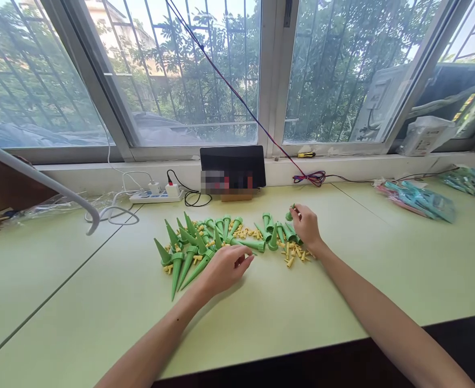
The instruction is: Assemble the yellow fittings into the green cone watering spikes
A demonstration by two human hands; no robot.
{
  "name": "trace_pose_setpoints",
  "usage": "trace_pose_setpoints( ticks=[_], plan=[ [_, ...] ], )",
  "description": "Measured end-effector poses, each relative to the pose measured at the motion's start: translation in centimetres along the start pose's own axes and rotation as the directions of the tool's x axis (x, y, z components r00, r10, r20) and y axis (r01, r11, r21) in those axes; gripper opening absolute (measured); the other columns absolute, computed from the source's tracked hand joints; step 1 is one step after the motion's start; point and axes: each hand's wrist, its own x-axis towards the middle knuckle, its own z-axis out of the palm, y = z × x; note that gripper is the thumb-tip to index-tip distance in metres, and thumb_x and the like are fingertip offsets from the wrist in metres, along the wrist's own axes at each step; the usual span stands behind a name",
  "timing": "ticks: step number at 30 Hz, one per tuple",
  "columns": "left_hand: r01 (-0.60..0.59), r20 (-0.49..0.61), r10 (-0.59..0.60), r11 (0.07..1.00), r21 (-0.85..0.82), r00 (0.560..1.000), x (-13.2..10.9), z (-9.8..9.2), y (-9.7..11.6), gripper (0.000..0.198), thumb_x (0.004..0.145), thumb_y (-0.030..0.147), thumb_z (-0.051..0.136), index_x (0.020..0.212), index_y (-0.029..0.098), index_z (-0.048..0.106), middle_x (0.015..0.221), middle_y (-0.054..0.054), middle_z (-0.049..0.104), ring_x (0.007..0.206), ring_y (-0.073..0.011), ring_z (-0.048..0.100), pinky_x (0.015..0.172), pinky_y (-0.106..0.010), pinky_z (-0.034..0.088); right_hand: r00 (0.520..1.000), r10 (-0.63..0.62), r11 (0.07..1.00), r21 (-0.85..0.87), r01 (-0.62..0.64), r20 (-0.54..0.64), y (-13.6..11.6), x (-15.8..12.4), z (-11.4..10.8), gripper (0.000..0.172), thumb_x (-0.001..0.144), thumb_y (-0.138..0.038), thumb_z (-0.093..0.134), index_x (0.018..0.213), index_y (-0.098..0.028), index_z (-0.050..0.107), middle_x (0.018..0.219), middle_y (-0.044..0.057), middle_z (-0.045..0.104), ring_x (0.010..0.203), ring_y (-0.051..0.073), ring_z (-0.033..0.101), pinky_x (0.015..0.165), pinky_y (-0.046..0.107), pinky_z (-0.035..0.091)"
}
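My right hand [307, 225] is raised a little over the right end of a heap, its fingers pinched on a green plastic watering spike [289, 216], mostly hidden by the fingers. Curled low over the front of the heap is my left hand [228, 267]; whatever it grips is hidden, though a thin green tip shows beside its fingers. Just beyond it a green spike [253, 245] lies flat. Many more green cone-shaped spikes [176, 269] are piled to the left. Small yellow valve-like pieces [294, 253] lie in front of my right hand, with others among the spikes.
A dark-screened tablet [232, 161] leans at the back on a brown stand. Left of it are a power strip [156, 195] and cables. Bundled red-blue wire [310, 178] lies behind my right hand. Bagged teal items [423, 202] sit far right; a white curved tube [60, 180] juts in left.
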Motion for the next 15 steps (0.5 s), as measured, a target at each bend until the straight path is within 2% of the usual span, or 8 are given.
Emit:
trace_pose_setpoints(
  ticks=[2, 8, 15],
  plan=[
    [-0.004, 0.001, 0.004, 1.0, 0.003, 1.0, 0.0, 0.0, 0.0, 0.02, 0.097, 0.026, 0.048, 0.086, 0.019, 0.063, 0.065, 0.003, 0.057, 0.06, -0.0114, 0.046, 0.065, -0.024, 0.036, 0.998, 0.049, 0.998, 0.022, -0.05, 0.048, 0.6, 0.0, 0.2, 0.03, 0.094, -0.039, 0.042, 0.075, -0.02, 0.054, 0.076, 0.007, 0.062, 0.07, 0.02, 0.053, 0.067, 0.029, 0.04],
    [-0.014, 0.017, 0.014, 1.0, 0.011, 1.0, 0.0, 0.1, -0.2, 0.023, 0.097, 0.026, 0.046, 0.085, 0.019, 0.064, 0.067, 0.002, 0.059, 0.06, -0.0118, 0.047, 0.066, -0.024, 0.036, 0.987, 0.147, 0.987, 0.058, -0.151, 0.07, 0.9, 0.0, 0.6, 0.031, 0.09, -0.043, 0.046, 0.072, -0.019, 0.055, 0.069, 0.006, 0.064, 0.058, 0.018, 0.054, 0.061, 0.029, 0.041],
    [-0.011, 0.035, 0.011, 1.0, 0.01, 0.999, 0.0, 0.1, -0.2, 0.023, 0.097, 0.026, 0.046, 0.085, 0.018, 0.064, 0.069, 0.001, 0.061, 0.061, -0.0119, 0.048, 0.064, -0.024, 0.036, 0.977, 0.166, 0.977, 0.113, -0.182, 0.133, -0.3, -0.1, 0.3, 0.032, 0.088, -0.045, 0.048, 0.075, -0.019, 0.059, 0.07, 0.006, 0.068, 0.056, 0.017, 0.058, 0.06, 0.028, 0.044]
  ],
)
